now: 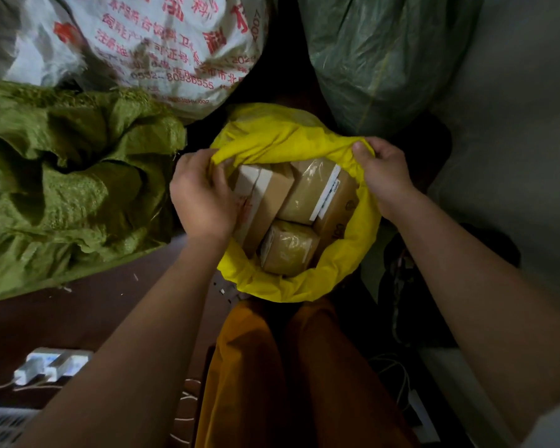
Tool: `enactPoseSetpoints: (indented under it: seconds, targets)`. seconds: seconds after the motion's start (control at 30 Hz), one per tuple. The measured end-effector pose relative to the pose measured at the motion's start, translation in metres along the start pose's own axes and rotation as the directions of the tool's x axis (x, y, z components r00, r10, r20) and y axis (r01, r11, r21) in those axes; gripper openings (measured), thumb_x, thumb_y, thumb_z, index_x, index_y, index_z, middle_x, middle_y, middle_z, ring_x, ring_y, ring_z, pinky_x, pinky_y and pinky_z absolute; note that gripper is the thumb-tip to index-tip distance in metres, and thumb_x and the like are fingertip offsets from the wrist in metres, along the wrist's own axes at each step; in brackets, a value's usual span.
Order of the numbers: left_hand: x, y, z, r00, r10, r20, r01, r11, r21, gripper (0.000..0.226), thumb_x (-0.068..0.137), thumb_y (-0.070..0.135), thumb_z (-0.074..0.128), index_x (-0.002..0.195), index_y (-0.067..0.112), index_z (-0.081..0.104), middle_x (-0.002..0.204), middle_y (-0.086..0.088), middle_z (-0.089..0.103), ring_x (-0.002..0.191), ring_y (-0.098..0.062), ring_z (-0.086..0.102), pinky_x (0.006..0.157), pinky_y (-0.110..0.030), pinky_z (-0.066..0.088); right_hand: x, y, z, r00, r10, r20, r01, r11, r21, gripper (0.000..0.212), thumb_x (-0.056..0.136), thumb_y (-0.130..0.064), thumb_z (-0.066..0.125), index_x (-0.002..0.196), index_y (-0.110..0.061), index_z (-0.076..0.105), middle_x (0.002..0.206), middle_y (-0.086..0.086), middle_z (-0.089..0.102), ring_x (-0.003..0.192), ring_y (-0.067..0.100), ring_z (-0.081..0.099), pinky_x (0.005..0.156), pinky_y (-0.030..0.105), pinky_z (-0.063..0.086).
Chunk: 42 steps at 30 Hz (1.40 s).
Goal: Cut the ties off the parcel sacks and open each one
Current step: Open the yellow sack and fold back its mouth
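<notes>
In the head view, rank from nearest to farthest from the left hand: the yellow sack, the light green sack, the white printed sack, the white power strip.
From the left hand:
1. yellow sack, its rim held in the grip.
2. light green sack, just left.
3. white printed sack, above, at the top of the picture.
4. white power strip, bottom left, on the floor.

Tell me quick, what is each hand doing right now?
Left hand: fingers curled round the rim of the yellow sack, holding it open.
Right hand: pinching the sack's rim on the opposite side, holding it open.
</notes>
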<state>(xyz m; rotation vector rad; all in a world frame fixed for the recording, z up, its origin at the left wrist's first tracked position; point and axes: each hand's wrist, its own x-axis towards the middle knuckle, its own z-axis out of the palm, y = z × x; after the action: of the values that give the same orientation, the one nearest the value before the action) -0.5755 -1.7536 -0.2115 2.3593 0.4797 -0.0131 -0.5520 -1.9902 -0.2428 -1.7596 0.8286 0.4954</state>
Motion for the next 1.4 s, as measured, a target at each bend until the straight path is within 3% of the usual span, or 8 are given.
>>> enactPoseSetpoints:
  seconds: [0.27, 0.43, 0.53, 0.63, 0.83, 1.07, 1.27, 1.4]
  targets:
    - [0.015, 0.000, 0.009, 0.989, -0.142, 0.032, 0.146, 0.972, -0.186, 0.018, 0.089, 0.024, 0.066, 0.089, 0.012, 0.051, 0.077, 0.010, 0.053, 0.072, -0.017, 0.051, 0.065, -0.034, 0.044, 0.001, -0.002, -0.003, 0.999, -0.020, -0.034, 0.019, 0.999, -0.050, 0.013, 0.099, -0.025, 0.054, 0.103, -0.020, 0.065, 0.105, 0.005, 0.068, 0.103, 0.022, 0.064, 0.093, 0.040, 0.053]
    - [0.025, 0.004, 0.009, 0.979, -0.152, 0.136, 0.183, 0.947, -0.264, 0.034, 0.087, 0.021, 0.070, 0.070, 0.023, 0.040, 0.064, 0.006, 0.042, 0.058, -0.006, 0.038, 0.056, -0.019, 0.034, -0.010, -0.011, 0.016, 0.887, -0.420, -0.193, 0.215, 0.745, -0.631, 0.043, 0.089, -0.021, 0.053, 0.132, -0.021, 0.051, 0.135, 0.003, 0.052, 0.129, 0.027, 0.040, 0.102, 0.047, 0.034]
    - [0.031, 0.006, 0.010, 0.962, -0.212, 0.172, 0.255, 0.921, -0.295, 0.037, 0.086, 0.020, 0.071, 0.065, 0.022, 0.040, 0.062, 0.002, 0.044, 0.056, -0.006, 0.039, 0.057, -0.022, 0.037, -0.026, -0.025, 0.034, 0.717, -0.685, 0.129, 0.610, 0.528, -0.591, 0.055, 0.084, -0.031, 0.059, 0.138, -0.029, 0.049, 0.145, -0.007, 0.047, 0.137, 0.021, 0.034, 0.108, 0.051, 0.028]
    - [0.035, 0.008, 0.009, 0.931, -0.275, 0.240, 0.351, 0.853, -0.385, 0.036, 0.083, 0.017, 0.074, 0.063, 0.018, 0.045, 0.061, -0.002, 0.051, 0.053, -0.007, 0.044, 0.053, -0.024, 0.041, -0.034, -0.032, 0.057, 0.643, -0.662, 0.386, 0.736, 0.394, -0.550, 0.060, 0.086, -0.056, 0.056, 0.142, -0.041, 0.042, 0.153, -0.014, 0.036, 0.145, 0.015, 0.023, 0.114, 0.054, 0.010]
    - [0.029, 0.005, 0.000, 0.869, -0.378, 0.319, 0.488, 0.761, -0.427, 0.031, 0.082, 0.028, 0.076, 0.086, 0.003, 0.059, 0.080, -0.015, 0.057, 0.069, -0.018, 0.052, 0.061, -0.028, 0.047, -0.026, -0.031, 0.076, 0.710, -0.557, 0.430, 0.691, 0.433, -0.579, 0.050, 0.084, -0.064, 0.056, 0.131, -0.046, 0.053, 0.145, -0.019, 0.045, 0.141, 0.011, 0.029, 0.114, 0.051, 0.002]
    - [-0.026, -0.010, -0.016, 0.973, -0.232, -0.016, 0.232, 0.970, 0.066, 0.050, 0.077, 0.042, 0.075, 0.111, 0.011, 0.056, 0.105, -0.004, 0.050, 0.102, -0.024, 0.050, 0.085, -0.039, 0.039, -0.014, -0.034, 0.075, 0.762, -0.533, 0.367, 0.636, 0.513, -0.577, 0.030, 0.092, -0.050, 0.054, 0.121, -0.044, 0.061, 0.129, -0.019, 0.058, 0.133, 0.009, 0.038, 0.114, 0.045, -0.001]
    - [-0.036, -0.003, -0.002, 0.940, -0.327, -0.100, 0.298, 0.926, -0.233, 0.018, 0.091, 0.017, 0.063, 0.098, 0.001, 0.063, 0.086, 0.002, 0.059, 0.078, -0.007, 0.053, 0.070, -0.014, 0.040, -0.013, -0.031, 0.080, 0.779, -0.552, 0.297, 0.612, 0.568, -0.550, 0.023, 0.088, -0.047, 0.061, 0.109, -0.040, 0.068, 0.115, -0.011, 0.063, 0.125, 0.010, 0.046, 0.113, 0.039, 0.000]
    - [-0.020, -0.012, -0.004, 0.917, -0.395, 0.053, 0.385, 0.845, -0.372, 0.019, 0.096, 0.011, 0.054, 0.085, -0.001, 0.063, 0.068, 0.001, 0.054, 0.060, 0.000, 0.048, 0.058, -0.011, 0.038, -0.009, -0.039, 0.077, 0.830, -0.509, 0.226, 0.542, 0.643, -0.542, 0.020, 0.091, -0.043, 0.060, 0.102, -0.031, 0.071, 0.108, -0.009, 0.067, 0.116, 0.011, 0.051, 0.114, 0.038, 0.004]
